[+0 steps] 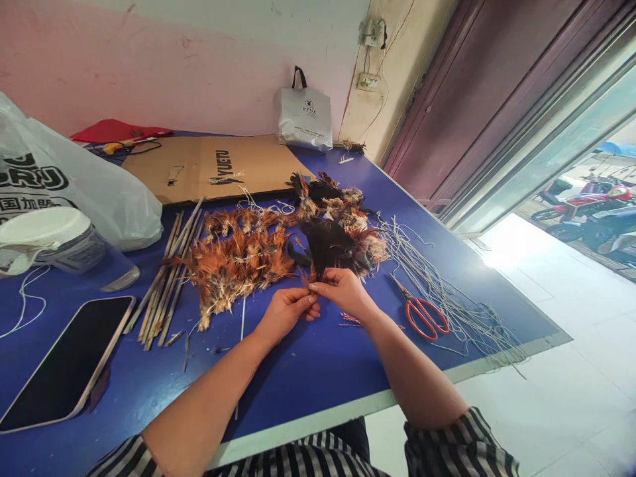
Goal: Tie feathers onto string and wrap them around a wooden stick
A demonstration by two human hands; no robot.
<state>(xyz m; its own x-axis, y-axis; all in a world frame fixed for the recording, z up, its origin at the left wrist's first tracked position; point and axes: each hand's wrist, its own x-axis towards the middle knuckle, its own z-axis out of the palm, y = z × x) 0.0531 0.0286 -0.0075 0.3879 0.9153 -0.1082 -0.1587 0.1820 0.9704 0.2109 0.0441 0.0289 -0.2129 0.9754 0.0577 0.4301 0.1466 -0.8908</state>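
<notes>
My left hand (288,310) and my right hand (344,290) meet over the blue table (308,371), both pinched on the base of a bunch of dark feathers (325,248) that fans away from me. A heap of orange-brown feathers (233,262) lies just left of the hands. More dark and speckled feathers (338,199) lie beyond the bunch. Red-handled scissors (422,315) rest on the table to the right of my right hand. A spread of pale cut strings (447,298) lies around them.
Thin wooden sticks (166,285) lie left of the orange feathers. A phone (64,364) lies face up at near left, beside a lidded jar (59,245) and a plastic bag (74,179). Flat cardboard (218,165) and a grey bag (304,116) stand at the back. Right is an open doorway.
</notes>
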